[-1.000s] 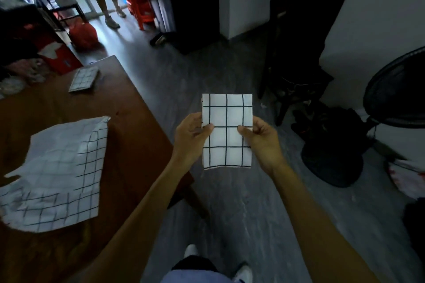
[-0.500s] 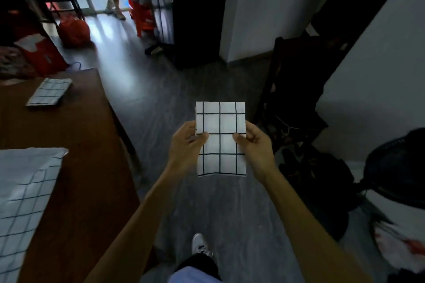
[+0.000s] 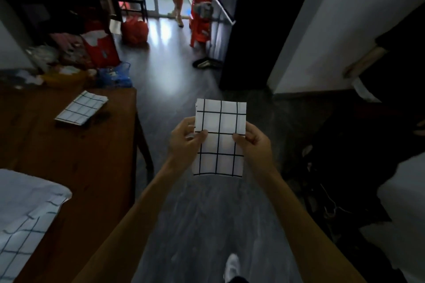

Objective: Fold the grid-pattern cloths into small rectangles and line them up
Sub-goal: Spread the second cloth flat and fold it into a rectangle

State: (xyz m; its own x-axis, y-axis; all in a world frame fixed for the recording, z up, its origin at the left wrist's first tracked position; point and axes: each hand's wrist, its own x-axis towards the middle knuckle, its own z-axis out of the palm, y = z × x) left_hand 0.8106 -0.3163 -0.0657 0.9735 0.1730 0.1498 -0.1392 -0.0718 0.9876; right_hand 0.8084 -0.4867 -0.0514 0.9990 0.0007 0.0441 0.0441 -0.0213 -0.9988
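Both hands pinch the folded cloth (image 3: 219, 136) by its side edges: the left hand (image 3: 186, 142) has its thumb on the front face at the left edge with the fingers curled behind, and the right hand (image 3: 251, 145) mirrors it at the right edge, thumb on the front. Neither hand is spread; each is closed lightly on the fabric. In the head view, the only one, the cloth hangs upright in the air over the floor, just off the right edge of the table (image 3: 87, 156) and not touching it. It is already a small rectangle. It looks light, thin and limp, so it would likely sag or unfold if held by one corner; gripping both long edges at mid-height, as here, should keep the layers together. On the table a second folded cloth (image 3: 81, 108) lies flat near the far end, and an unfolded cloth (image 3: 25, 211) lies spread at the near left. The held piece probably belongs beside the folded one.
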